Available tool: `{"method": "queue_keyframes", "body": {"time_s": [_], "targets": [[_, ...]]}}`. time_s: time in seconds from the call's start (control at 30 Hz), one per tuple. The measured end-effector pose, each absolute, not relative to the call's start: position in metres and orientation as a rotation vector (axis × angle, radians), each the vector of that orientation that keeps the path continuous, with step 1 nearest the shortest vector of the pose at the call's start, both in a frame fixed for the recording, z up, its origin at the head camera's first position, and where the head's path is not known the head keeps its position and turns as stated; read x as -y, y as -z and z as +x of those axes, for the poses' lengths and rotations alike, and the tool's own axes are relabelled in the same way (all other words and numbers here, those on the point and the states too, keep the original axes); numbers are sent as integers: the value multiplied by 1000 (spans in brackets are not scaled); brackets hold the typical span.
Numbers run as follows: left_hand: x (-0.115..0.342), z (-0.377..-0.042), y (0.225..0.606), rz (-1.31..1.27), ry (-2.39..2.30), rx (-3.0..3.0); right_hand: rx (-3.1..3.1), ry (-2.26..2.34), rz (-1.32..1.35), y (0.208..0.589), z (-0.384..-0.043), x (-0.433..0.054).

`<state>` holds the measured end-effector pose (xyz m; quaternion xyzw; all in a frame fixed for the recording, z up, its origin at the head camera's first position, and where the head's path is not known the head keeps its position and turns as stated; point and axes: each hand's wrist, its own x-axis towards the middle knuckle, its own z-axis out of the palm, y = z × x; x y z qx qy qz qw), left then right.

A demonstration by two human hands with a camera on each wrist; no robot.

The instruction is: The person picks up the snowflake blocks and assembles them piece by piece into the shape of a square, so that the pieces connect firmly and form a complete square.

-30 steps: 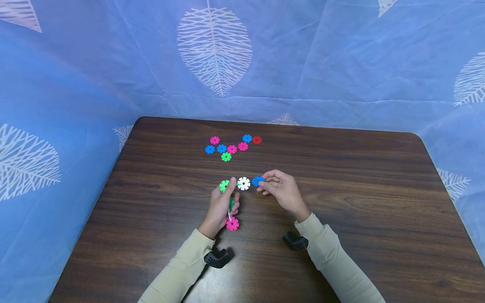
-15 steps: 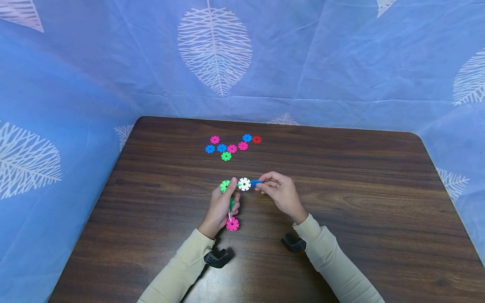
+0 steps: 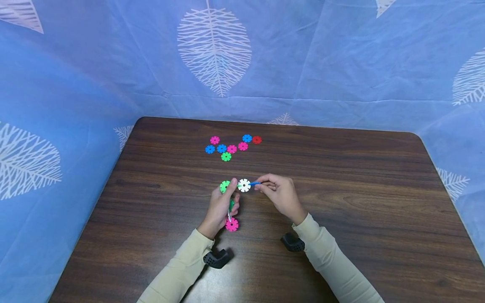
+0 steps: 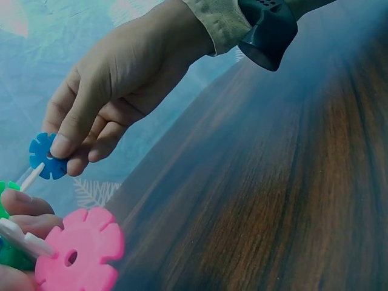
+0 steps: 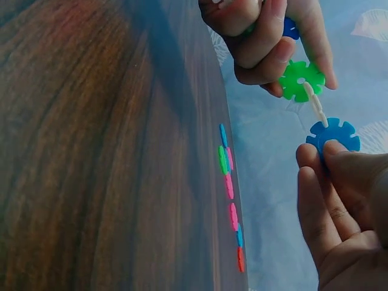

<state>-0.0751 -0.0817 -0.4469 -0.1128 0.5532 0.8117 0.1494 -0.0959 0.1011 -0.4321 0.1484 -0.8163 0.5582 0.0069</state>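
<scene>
My left hand (image 3: 219, 208) grips a joined chain of notched plastic discs, partly hidden by the palm and fingers. A green disc (image 3: 225, 186) shows by the thumb, and a pink disc (image 3: 232, 224) sticks out below the hand. To the right of the thumb, a white disc (image 3: 244, 185) faces up. My right hand (image 3: 282, 193) pinches a blue disc (image 5: 339, 130) between thumb and fingertips. In the right wrist view, the white disc, seen edge-on, meets the blue disc's rim and links toward a green one (image 5: 297, 82). How deep the slots engage I cannot tell.
Several loose discs lie flat farther back on the dark wooden table (image 3: 360, 202), among them a green disc (image 3: 226, 156) and a red disc (image 3: 257, 139). A blue cloth with leaf prints (image 3: 214, 46) hangs behind. Each wrist carries a black camera.
The right hand has shifted slightly left and turned the blue disc from nearly face-up to edge-on. A gap separated it from the white disc earlier; now they meet. The left hand stays nearly still.
</scene>
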Motion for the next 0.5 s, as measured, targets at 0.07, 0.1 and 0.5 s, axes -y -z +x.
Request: {"method": "queue_keyframes", "body": {"time_s": [0.07, 0.1, 0.5], "targets": [[83, -75, 447, -321, -2333, -1587, 2531, -1732, 477, 433, -95, -100], [83, -74, 447, -316, -2334, -1586, 2522, -1724, 483, 433, -95, -100], [84, -70, 447, -322, -2342, -1574, 2452, -1641, 569, 439, -89, -97]]}}
